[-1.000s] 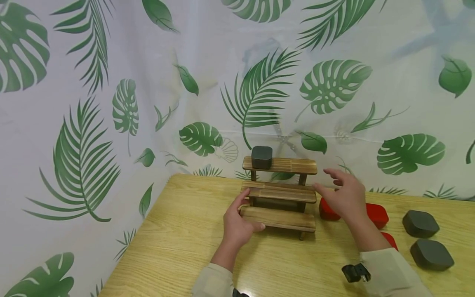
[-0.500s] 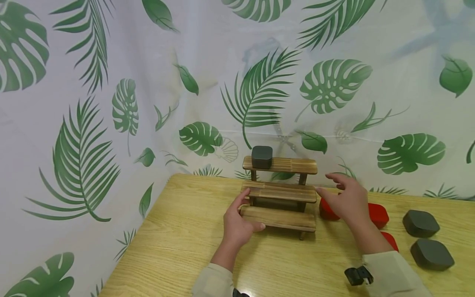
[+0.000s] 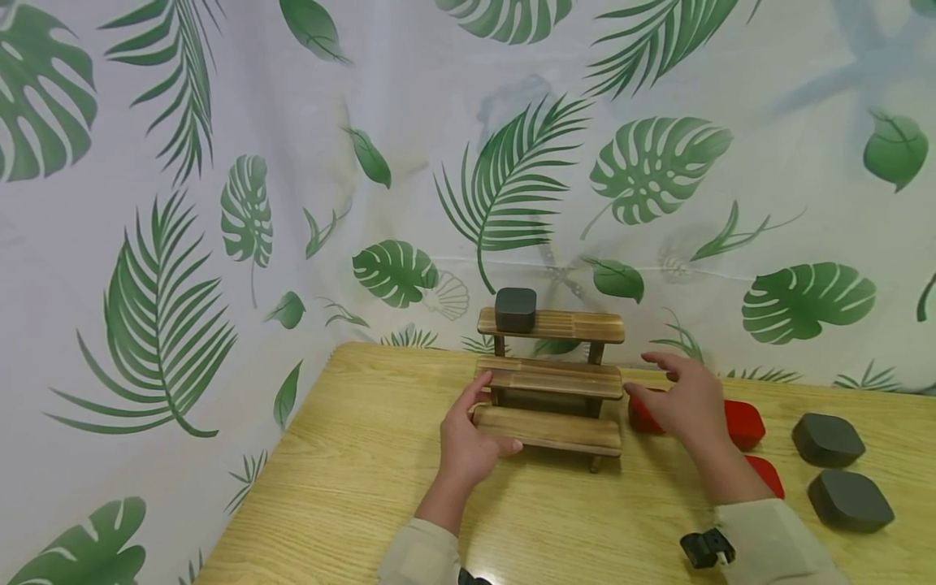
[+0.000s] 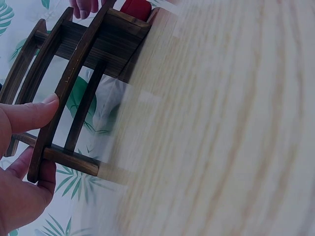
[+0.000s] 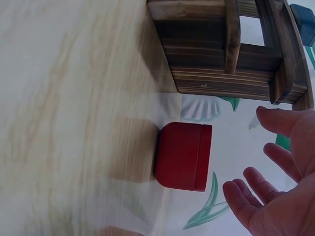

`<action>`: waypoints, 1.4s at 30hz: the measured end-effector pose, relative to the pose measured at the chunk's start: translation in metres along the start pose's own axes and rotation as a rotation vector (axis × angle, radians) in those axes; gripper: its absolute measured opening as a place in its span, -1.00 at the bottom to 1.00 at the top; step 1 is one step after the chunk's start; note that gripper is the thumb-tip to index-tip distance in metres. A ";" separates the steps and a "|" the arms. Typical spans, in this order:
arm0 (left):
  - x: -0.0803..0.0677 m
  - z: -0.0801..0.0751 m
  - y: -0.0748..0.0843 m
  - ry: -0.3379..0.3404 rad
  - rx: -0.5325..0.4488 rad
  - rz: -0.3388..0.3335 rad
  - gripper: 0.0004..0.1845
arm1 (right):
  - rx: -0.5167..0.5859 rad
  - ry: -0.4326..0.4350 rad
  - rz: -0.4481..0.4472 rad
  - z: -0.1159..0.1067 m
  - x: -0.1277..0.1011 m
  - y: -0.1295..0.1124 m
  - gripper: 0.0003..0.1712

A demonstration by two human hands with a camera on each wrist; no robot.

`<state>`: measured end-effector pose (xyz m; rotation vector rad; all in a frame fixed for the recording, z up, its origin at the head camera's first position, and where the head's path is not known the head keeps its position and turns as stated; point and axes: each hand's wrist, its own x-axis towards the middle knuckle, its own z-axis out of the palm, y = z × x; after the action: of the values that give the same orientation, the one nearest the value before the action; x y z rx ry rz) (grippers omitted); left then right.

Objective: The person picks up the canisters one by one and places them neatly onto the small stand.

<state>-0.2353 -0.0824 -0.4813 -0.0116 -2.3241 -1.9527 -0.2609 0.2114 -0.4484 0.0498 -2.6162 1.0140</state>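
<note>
A dark-brown wooden three-tier display stand [image 3: 563, 431] stands on the table against the patterned backdrop. My left hand [image 3: 468, 445] grips the left end of its lowest shelf; in the left wrist view the thumb lies on one face and the fingers wrap beneath. A dark grey rounded box [image 3: 515, 310] sits at the left of the top shelf. Just right of the stand, my right hand [image 3: 691, 406] hovers with fingers spread and holds nothing. Below it is a red rounded box [image 5: 182, 156], upright on the table and partly hidden by the hand in the head view.
Two more red boxes, one further back [image 3: 744, 424] and one nearer [image 3: 766, 475], stand behind the right forearm, partly covered. To their right are two dark grey boxes, a rear one [image 3: 829, 439] and a front one [image 3: 851, 500]. A leaf-print cloth [image 3: 292, 162] rises behind the table [image 3: 329, 487].
My right hand has drifted slightly right and down, away from the stand's right end and over the nearest red box. The left hand and the stand have stayed still.
</note>
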 end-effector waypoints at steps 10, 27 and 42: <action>0.001 0.001 0.001 0.016 0.009 0.004 0.13 | -0.022 -0.062 0.084 0.002 -0.001 0.002 -0.35; 0.001 0.000 0.000 0.009 0.004 -0.009 0.13 | -0.073 -0.101 0.064 0.010 -0.003 0.014 -0.35; 0.001 0.001 0.000 0.006 0.000 -0.010 0.14 | -0.090 -0.174 0.146 0.014 -0.005 0.015 -0.32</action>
<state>-0.2359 -0.0819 -0.4811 0.0058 -2.3252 -1.9539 -0.2622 0.2126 -0.4692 -0.0791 -2.8561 0.9768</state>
